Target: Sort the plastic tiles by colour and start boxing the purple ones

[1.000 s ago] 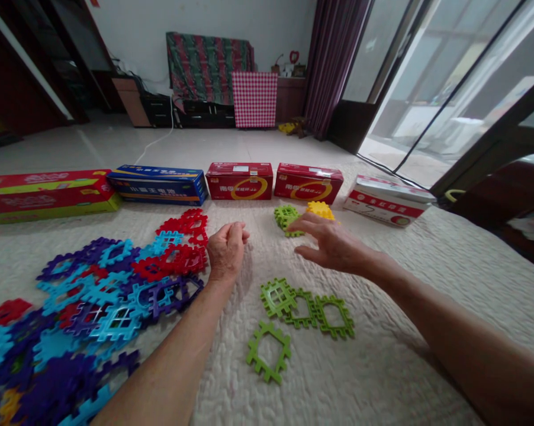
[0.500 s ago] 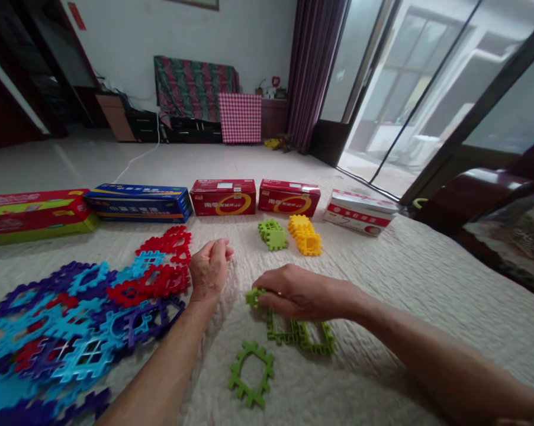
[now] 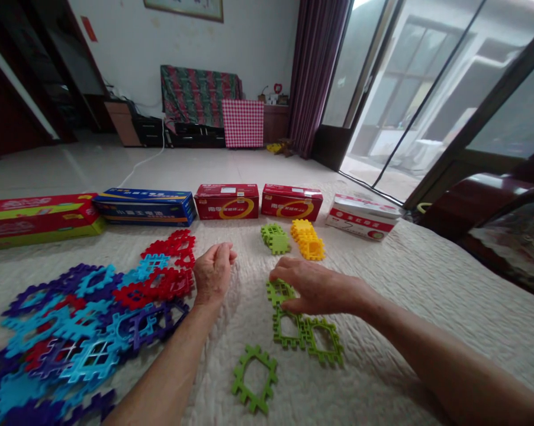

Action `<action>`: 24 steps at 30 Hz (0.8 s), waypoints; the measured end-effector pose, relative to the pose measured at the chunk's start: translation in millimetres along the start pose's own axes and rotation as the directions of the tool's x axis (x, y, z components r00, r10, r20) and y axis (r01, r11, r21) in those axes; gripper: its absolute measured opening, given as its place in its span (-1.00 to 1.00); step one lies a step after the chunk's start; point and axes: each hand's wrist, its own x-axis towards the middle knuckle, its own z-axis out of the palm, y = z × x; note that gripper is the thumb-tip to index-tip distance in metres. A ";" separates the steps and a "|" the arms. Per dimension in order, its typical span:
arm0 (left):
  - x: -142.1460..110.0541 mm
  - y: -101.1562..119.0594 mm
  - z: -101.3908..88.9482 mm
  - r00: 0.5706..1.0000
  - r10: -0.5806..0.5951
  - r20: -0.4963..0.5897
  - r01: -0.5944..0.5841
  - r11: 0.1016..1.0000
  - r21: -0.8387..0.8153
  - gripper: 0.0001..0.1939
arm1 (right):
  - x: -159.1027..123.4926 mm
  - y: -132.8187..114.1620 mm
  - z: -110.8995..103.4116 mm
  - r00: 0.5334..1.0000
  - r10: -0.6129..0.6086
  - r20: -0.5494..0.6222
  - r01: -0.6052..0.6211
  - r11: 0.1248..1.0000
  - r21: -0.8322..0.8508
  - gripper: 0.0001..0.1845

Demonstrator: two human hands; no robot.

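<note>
My right hand [image 3: 318, 287] has its fingers and thumb on opposite edges of a green windowed interlocking tile [image 3: 278, 290], partly covered by the hand. This tile sits just beyond another green tile [image 3: 289, 327] with an open middle. Beside that one, on its right, lies a further open green tile [image 3: 324, 342]. A lone green tile [image 3: 254, 378] rests nearer to me. My left hand [image 3: 214, 272] is a loose fist on the quilted cover, right of the red tiles [image 3: 169, 284]; nothing shows in it.
A heap of purple and light blue tiles [image 3: 78, 322] spreads at the left. Beyond my right hand are a small green stack [image 3: 276, 239] and a yellow stack [image 3: 308, 239]. Behind them stand a blue box [image 3: 145, 208], two red boxes [image 3: 227, 204] and a white-red box [image 3: 362, 218].
My right hand came back from beside the far green and yellow stacks and took hold of the windowed green tile. That tile has shifted right. My left fist stays in place; the camera view tilted.
</note>
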 end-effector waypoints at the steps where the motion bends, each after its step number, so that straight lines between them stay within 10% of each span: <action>1: 0.0 0.2 0.0 1.000 0.002 -0.002 -0.002 1.000 0.000 -0.66 | -0.3 0.7 -0.6 1.000 -0.016 0.005 0.016 1.000 -0.003 -0.57; 12: 1.3 -1.0 0.4 1.000 0.014 -0.002 -0.014 1.000 0.009 -0.64 | -1.3 -0.2 -1.2 0.999 -0.038 0.019 0.039 0.999 -0.030 -0.51; 24: -0.5 2.4 0.4 1.000 -0.007 0.002 0.007 1.000 0.003 -0.70 | 27.2 64.0 24.1 0.822 -0.052 -0.568 -0.086 0.973 -0.214 -0.38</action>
